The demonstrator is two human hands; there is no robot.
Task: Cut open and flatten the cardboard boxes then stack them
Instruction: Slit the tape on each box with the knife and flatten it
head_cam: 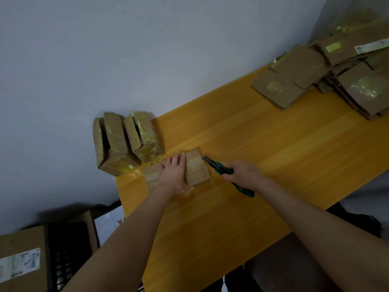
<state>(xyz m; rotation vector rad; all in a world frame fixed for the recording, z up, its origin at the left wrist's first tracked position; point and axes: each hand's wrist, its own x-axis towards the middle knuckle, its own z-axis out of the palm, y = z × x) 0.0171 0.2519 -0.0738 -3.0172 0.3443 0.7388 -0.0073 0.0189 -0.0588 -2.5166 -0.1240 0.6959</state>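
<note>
A small cardboard box with yellowish tape lies flat on the yellow table. My left hand presses down on it with straight fingers. My right hand grips a green and black utility knife, its blade out and touching the box's right upper corner. Two taped boxes with opened tops stand at the table's left end, by the wall. A pile of flattened boxes lies at the far right.
A white wall runs along the table's far edge. Down at the left, beside the table, stand a large cardboard box with a shipping label and a black crate. Dark clothing shows below the table's near edge.
</note>
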